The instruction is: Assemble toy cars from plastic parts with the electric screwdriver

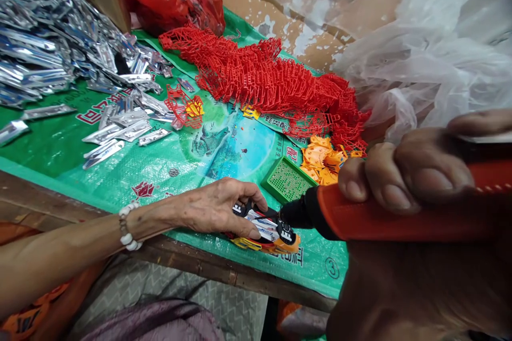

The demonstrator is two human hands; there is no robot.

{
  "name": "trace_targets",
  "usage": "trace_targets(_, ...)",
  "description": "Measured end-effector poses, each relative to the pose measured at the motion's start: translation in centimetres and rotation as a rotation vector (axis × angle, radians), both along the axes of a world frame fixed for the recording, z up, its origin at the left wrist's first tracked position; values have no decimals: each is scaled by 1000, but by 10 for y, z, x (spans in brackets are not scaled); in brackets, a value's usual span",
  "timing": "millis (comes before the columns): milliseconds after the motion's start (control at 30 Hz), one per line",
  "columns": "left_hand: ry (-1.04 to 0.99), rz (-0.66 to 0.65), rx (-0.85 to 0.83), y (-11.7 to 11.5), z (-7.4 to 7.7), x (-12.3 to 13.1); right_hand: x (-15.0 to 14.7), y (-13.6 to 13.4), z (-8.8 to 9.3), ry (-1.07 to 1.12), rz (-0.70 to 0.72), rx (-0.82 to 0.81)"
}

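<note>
Here | left hand (224, 205) pins toy car (266, 232) | right hand (404, 176) grips screwdriver (360, 216) (red frames (272, 80) behind)

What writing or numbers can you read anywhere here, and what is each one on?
"3" in a circle: on the green woven sheet, near its front edge.
Red characters on the sheet: too skewed to read.
Markings on the toy car under the left hand: too small to read.
</note>
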State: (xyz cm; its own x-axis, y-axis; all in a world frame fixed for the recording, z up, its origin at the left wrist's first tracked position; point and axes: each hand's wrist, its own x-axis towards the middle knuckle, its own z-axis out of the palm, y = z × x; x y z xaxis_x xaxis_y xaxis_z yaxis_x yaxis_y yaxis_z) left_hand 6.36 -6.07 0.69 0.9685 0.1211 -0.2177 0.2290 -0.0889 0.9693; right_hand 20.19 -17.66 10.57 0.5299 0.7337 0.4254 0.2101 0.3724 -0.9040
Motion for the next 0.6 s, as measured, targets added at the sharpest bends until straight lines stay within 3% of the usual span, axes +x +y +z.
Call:
trace_targets(333, -31, 7, -3, -1, -1, 2, -9, 19, 10, -64, 133, -77)
trace_targets(467, -58, 10, 29, -2, -3, 2, -5, 17, 7, -38, 15, -89)
trace_targets(600, -10, 77, -82, 2, -5, 2, 11, 24, 11, 52, -183, 144)
